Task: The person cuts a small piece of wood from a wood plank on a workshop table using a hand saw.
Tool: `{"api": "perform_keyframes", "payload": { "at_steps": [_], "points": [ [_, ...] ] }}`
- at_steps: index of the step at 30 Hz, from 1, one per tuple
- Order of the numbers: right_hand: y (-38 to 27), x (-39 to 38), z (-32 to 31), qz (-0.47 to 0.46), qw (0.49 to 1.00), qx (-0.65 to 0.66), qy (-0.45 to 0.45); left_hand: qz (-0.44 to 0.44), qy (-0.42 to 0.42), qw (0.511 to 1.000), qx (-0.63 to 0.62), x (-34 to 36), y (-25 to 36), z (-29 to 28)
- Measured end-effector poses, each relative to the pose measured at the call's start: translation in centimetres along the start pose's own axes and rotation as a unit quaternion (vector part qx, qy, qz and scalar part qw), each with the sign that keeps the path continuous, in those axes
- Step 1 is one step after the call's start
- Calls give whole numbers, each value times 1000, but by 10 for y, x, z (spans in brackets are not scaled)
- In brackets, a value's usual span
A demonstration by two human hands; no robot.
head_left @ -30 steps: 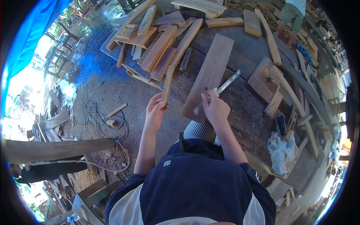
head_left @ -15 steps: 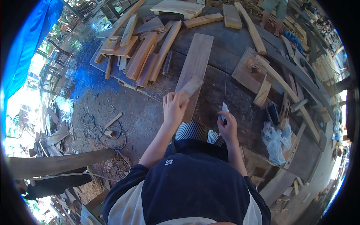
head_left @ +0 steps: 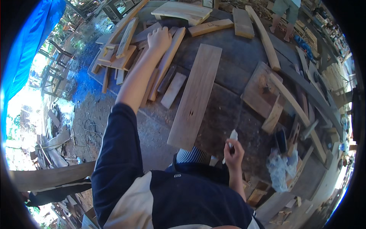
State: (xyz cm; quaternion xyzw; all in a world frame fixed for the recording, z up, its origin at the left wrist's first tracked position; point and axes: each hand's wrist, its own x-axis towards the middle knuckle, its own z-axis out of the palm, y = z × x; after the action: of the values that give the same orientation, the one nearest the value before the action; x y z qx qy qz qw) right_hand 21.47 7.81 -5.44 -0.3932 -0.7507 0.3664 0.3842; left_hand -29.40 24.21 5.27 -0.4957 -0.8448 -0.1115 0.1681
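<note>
My left hand is stretched far forward over the pile of planks, its fingers curled down onto the wood; what they grip is hidden. Beside that arm, on the dark table, lies a short pale wooden block. A long flat board lies in front of me, its near end jutting past the table edge. Low on the right, my right hand is closed around a slim white object with a pointed tip; its kind is unclear.
Sawn planks are heaped at the left of the table. To the right lie a square board, a long curved timber and a clear plastic bag. Another person's legs stand at the far right.
My left hand has set the pale block down left of the long board and reached forward to the pile. The right hand keeps the white object, lower in the view.
</note>
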Motion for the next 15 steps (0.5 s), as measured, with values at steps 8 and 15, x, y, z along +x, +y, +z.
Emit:
{"api": "perform_keyframes", "payload": {
  "at_steps": [8,15],
  "points": [
    [-1,3,1,4,999,-48,-20,36,-187,975,116,153,-25,113],
    [-2,5,6,13,996,-81,-44,37,-197,964,177,171,-20,149]
  ]
}}
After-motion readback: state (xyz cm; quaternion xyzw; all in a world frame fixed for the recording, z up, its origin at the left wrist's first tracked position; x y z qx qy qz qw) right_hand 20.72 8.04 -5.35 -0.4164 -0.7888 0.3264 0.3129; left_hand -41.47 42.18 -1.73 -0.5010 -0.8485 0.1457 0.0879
